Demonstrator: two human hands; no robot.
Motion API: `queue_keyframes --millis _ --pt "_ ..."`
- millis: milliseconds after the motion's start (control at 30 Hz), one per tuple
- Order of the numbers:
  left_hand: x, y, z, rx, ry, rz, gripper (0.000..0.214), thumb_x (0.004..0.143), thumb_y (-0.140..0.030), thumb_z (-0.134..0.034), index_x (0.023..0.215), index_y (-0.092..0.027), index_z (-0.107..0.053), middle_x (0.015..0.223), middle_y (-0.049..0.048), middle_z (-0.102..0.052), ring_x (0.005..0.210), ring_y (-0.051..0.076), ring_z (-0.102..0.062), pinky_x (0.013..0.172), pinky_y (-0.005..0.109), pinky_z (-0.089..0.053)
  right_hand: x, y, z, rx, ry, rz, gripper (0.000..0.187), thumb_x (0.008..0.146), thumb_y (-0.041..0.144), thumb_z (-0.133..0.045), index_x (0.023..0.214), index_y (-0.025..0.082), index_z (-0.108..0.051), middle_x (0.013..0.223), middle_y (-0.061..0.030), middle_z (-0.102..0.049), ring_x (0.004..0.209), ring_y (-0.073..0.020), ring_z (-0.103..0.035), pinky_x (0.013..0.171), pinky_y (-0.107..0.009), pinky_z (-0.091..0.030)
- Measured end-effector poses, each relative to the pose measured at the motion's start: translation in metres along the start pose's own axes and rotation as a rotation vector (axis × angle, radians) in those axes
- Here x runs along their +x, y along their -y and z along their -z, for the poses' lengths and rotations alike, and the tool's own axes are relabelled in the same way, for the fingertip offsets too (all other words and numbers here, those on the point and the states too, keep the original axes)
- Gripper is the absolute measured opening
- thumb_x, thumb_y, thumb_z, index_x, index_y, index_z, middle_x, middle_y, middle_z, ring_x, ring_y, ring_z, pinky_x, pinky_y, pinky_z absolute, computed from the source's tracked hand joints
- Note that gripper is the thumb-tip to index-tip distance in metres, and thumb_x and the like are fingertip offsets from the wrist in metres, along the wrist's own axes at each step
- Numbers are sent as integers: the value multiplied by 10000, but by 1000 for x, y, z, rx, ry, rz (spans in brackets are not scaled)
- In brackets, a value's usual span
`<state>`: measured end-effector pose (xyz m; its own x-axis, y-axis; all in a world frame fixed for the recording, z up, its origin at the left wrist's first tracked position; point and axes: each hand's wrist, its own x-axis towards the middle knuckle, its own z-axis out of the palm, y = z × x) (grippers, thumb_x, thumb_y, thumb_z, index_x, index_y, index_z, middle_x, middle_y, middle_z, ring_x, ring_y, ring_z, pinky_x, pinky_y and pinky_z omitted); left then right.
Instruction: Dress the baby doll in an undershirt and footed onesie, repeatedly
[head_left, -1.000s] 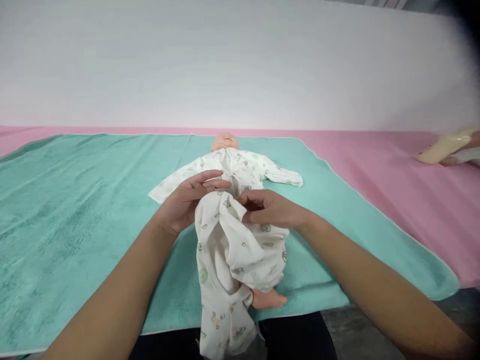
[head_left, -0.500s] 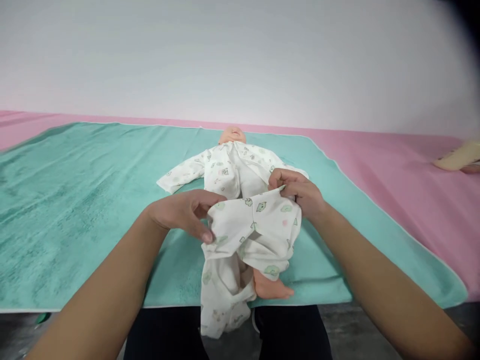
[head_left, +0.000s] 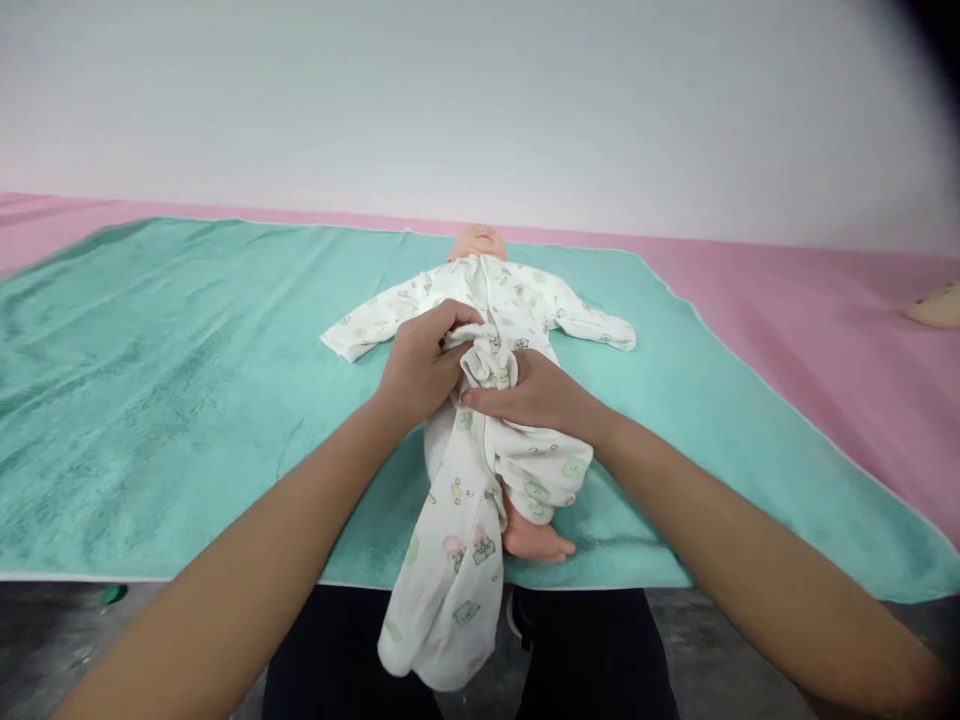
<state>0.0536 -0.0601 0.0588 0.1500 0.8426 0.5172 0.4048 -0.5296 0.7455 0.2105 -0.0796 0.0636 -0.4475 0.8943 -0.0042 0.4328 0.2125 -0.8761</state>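
A baby doll [head_left: 478, 242] lies on its back on a teal towel [head_left: 187, 380], head away from me. It wears a white printed sleepsuit [head_left: 517, 300] with both sleeves spread out. My left hand [head_left: 420, 365] and my right hand [head_left: 525, 392] meet over the doll's belly, both closed on a bunched fold of the sleepsuit cloth. One bare foot [head_left: 536, 540] sticks out below. An empty trouser leg [head_left: 442, 590] hangs over the near edge of the towel.
The teal towel lies on a pink cover [head_left: 825, 330] that runs along a white wall. At the far right edge a pale object [head_left: 937, 308] rests on the pink cover. Dark floor [head_left: 52, 640] shows below the near edge, with a small green item [head_left: 112, 596] on it.
My hands were spread apart holding the cloth open over the doll's legs; now they have come together at its belly with the cloth bunched. The loose trouser leg hangs lower.
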Motion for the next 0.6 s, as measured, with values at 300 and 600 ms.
queue_keyframes --millis 300,600 --pt "-34 6 31 -195 95 571 420 712 -444 -631 1049 -201 -569 955 54 -617 824 203 -591 694 307 -480 1 -17 -1 -147 -207 342 288 763 424 -543 648 198 -407 582 54 -366 559 -101 -373 528 -240 -302" --pt "-4 9 -18 -787 115 749 210 658 -287 -712 808 -173 -620 728 40 -676 685 206 -628 612 303 -504 6 -27 6 -336 -487 616 98 783 301 -532 741 213 -530 741 -28 -564 790 -193 -511 891 -375 -329"
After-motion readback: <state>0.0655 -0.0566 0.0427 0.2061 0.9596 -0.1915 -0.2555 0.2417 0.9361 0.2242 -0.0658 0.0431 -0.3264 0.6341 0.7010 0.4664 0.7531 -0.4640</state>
